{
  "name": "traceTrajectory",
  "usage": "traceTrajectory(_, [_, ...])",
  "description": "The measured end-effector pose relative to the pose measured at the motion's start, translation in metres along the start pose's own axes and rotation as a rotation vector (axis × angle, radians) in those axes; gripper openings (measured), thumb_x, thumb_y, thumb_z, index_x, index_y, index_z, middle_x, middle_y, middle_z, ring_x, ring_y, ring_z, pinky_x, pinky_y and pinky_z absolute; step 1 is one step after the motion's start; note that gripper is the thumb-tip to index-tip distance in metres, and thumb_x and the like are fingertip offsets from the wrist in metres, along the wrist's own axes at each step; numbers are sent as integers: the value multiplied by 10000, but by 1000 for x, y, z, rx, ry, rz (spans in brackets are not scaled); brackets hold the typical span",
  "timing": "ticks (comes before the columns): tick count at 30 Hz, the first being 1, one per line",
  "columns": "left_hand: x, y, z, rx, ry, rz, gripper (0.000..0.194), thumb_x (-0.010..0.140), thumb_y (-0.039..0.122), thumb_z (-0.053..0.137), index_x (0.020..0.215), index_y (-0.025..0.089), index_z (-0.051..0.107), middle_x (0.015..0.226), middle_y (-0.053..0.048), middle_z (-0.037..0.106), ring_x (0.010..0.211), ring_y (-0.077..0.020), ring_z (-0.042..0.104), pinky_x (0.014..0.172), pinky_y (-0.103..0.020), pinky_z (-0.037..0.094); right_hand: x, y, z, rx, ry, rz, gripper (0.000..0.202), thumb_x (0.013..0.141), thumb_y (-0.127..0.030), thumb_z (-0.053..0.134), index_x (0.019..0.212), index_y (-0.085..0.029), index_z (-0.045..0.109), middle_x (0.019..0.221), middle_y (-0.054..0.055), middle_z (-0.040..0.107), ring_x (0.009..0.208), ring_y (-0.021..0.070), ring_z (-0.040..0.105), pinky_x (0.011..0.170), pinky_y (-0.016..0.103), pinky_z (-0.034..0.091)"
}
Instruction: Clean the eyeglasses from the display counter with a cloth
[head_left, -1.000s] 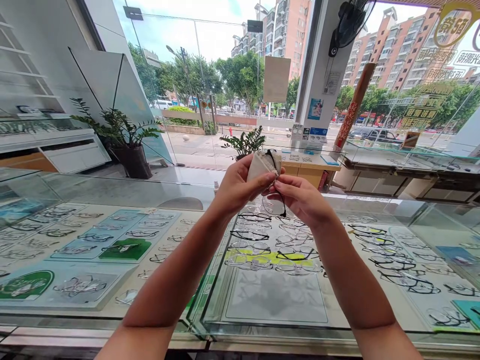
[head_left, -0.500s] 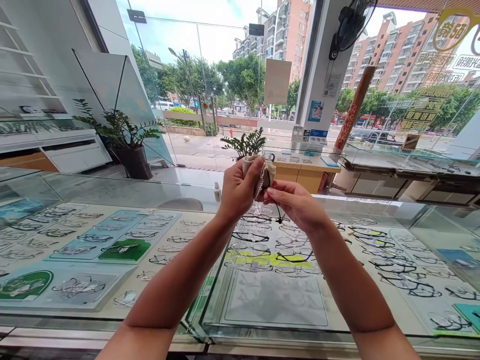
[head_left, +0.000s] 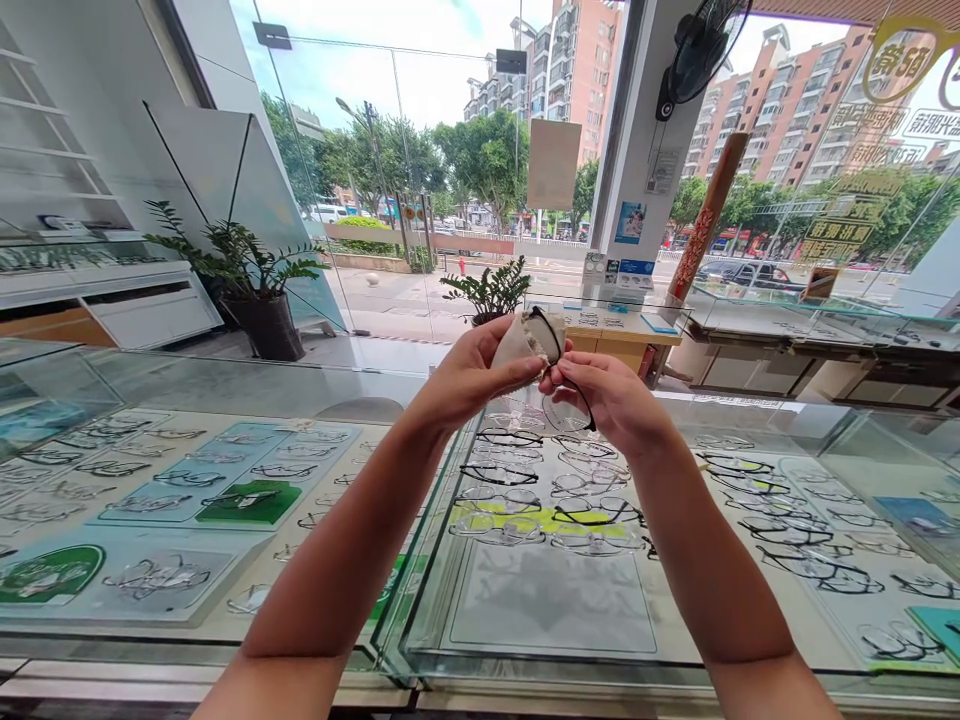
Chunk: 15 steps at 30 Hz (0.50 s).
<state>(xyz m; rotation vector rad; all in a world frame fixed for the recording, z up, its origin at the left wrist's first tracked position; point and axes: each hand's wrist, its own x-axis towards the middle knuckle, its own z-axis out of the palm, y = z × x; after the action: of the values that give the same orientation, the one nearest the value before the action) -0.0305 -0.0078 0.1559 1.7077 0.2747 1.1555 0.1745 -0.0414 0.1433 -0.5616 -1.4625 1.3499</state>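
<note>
In the head view my left hand [head_left: 476,372] is closed around a pale beige cloth [head_left: 516,340] with a ragged edge, thumb pressed along its near side. The cloth is bunched over part of a pair of eyeglasses [head_left: 590,415], whose thin black frame sticks out above and below it. Fingertips of my right hand [head_left: 611,395] pinch the eyeglasses just right of the cloth. A lens and a dark end piece hang below those fingers. The cloth and fingers hide the rest of the frame. Both hands are raised over a glass display counter [head_left: 450,665].
Rows of eyeglasses [head_left: 499,475] lie inside the counter, around a white panel [head_left: 551,600]. More frames rest on blue and green cards [head_left: 251,500] to the left. Beyond stand potted plants [head_left: 262,320], a wooden cabinet [head_left: 615,350] and a glass front; a black fan [head_left: 705,55] hangs upper right.
My left hand has turned and its thumb has swung down to the right over the cloth. The eyeglasses have rotated, showing more frame. The white spray bottle is now hidden behind my left hand.
</note>
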Motion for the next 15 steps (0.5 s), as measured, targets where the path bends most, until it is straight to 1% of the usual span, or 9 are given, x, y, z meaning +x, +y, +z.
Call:
traceTrajectory(3, [1, -2, 10, -31, 65, 2, 431, 774, 385, 998, 1049, 168, 747, 870, -60, 792, 692, -148, 723, 628, -246, 586, 1, 4, 1, 8, -21, 10, 328, 790, -522, 946, 838, -223, 822, 914, 45, 768, 908, 189, 676, 874, 360, 539])
traceTrajectory(5, [2, -5, 15, -32, 127, 28, 449, 758, 415, 1005, 992, 177, 705, 790, -33, 764, 594, -126, 671, 525, -224, 528, 0, 5, 2, -2, -31, 8, 360, 766, -546, 962, 853, -226, 822, 914, 41, 766, 898, 192, 666, 891, 374, 542])
traceTrajectory(7, [2, -10, 19, -21, 188, 63, 446, 788, 472, 981, 938, 193, 668, 730, -9, 730, 521, -110, 616, 454, -218, 466, 0, 7, 4, -26, -43, -7, 372, 765, -562, 961, 864, -229, 828, 909, 37, 769, 884, 191, 652, 904, 380, 535])
traceTrajectory(10, [3, -18, 21, 33, 306, 134, 464, 867, 601, 895, 861, 205, 652, 656, 10, 664, 475, -99, 556, 419, -226, 405, 0, 9, 6, -80, -80, -43, 320, 845, -545, 909, 885, -235, 839, 926, 40, 779, 901, 193, 651, 944, 390, 519])
traceTrajectory(13, [5, -25, 21, 90, 439, 182, 549, 921, 713, 794, 778, 209, 629, 599, 17, 605, 457, -89, 503, 417, -230, 360, 0, 12, 8, -136, -105, -61, 309, 905, -548, 851, 904, -239, 836, 970, 52, 792, 948, 209, 663, 990, 412, 516])
traceTrajectory(15, [8, -26, 19, 69, 459, 163, 580, 921, 752, 767, 769, 210, 626, 602, 11, 621, 458, -93, 506, 425, -235, 377, 1, 12, 9, -148, -86, -56, 345, 891, -584, 850, 906, -239, 827, 982, 59, 792, 956, 216, 662, 982, 418, 521])
